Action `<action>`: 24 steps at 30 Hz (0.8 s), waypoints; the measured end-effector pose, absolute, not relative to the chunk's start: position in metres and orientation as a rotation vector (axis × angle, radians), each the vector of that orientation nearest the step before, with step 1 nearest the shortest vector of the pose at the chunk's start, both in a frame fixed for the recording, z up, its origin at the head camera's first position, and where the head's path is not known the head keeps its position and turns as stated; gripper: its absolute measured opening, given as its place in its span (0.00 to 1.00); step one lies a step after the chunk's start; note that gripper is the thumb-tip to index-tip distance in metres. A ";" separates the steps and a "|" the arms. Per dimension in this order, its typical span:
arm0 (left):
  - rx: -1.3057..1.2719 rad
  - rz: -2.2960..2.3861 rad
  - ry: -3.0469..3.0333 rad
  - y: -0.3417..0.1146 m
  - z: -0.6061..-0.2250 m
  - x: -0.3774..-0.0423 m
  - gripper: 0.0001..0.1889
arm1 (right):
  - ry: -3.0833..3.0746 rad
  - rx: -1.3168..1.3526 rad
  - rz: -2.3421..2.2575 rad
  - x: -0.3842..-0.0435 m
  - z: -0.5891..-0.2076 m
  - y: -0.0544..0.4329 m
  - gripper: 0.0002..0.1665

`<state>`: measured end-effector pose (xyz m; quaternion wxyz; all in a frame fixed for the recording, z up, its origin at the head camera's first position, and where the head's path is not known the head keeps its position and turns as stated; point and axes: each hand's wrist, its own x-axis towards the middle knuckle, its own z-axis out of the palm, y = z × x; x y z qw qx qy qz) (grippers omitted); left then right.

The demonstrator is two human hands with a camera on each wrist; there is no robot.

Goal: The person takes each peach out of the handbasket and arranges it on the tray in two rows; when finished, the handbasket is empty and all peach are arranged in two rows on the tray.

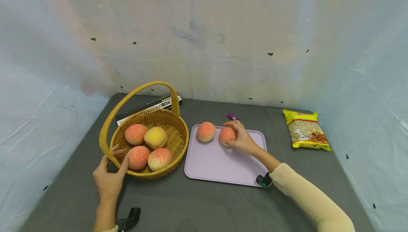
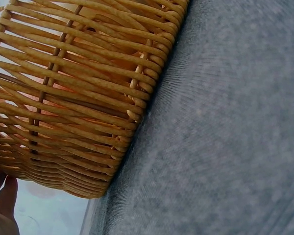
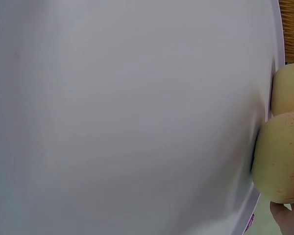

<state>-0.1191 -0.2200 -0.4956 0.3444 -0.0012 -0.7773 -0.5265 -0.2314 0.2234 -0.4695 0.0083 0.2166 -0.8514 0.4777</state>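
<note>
A yellow woven basket [image 1: 177, 164] with a tall arched handle holds several peaches, among them a yellowish one [image 1: 156, 137]. My left hand [image 1: 109, 177] grips the basket's near left rim, its thumb close to a reddish peach [image 1: 138, 157]. Only part of that hand shows in the left wrist view, beside the basket's woven wall [image 2: 83, 83]. At the far side of the pale purple tray [image 1: 220, 166], my right hand [image 1: 243, 140] holds a peach [image 1: 227, 135] from the right. Another peach [image 1: 206, 131] sits to its left on the tray.
Behind the basket lies a long black and white box [image 1: 164, 102]. A small purple wrapped item [image 1: 232, 117] is just beyond the tray. To the far right lies a yellow food bag [image 1: 307, 130]. Plastic sheeting [image 1: 204, 65] rises behind the grey tabletop [image 1: 172, 200].
</note>
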 end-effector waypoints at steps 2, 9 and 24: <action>0.001 -1.365 -2.021 -0.221 -0.495 -0.118 0.16 | -2.667 0.686 1.497 -0.232 -0.470 0.223 0.40; 0.005 -1.353 -2.021 -0.224 -0.493 -0.115 0.16 | -2.645 0.724 1.526 -0.237 -0.459 0.216 0.40; -0.033 -1.341 -1.989 -0.220 -0.495 -0.120 0.18 | -2.626 1.298 1.550 -0.270 -0.390 0.099 0.25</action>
